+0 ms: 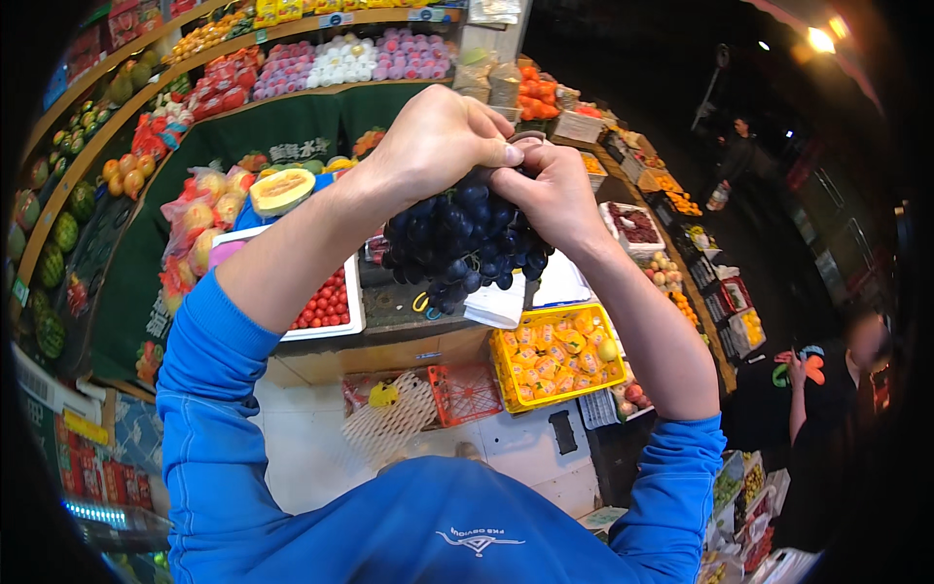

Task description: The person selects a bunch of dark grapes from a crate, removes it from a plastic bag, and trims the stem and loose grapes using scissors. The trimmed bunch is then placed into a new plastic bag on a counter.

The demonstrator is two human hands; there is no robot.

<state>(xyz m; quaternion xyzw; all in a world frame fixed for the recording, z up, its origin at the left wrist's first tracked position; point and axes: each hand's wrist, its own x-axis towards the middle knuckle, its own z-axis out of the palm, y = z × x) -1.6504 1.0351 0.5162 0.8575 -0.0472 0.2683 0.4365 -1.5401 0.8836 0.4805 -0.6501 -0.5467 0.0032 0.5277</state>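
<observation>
A full bunch of dark blue-black grapes hangs in the air in front of me, over the stall counter. My left hand is closed in a pinch at the top of the bunch. Beside it, my right hand is also closed, thumb and fingers meeting the left at the stem end. A thin curved brownish piece shows between the fingertips; I cannot tell whether it is stem or tie. My fingers hide most of the stem.
Below the grapes lie yellow-handled scissors and white paper. A white tray of small red fruit and a cut melon sit left. A yellow crate holds wrapped fruit. People stand right.
</observation>
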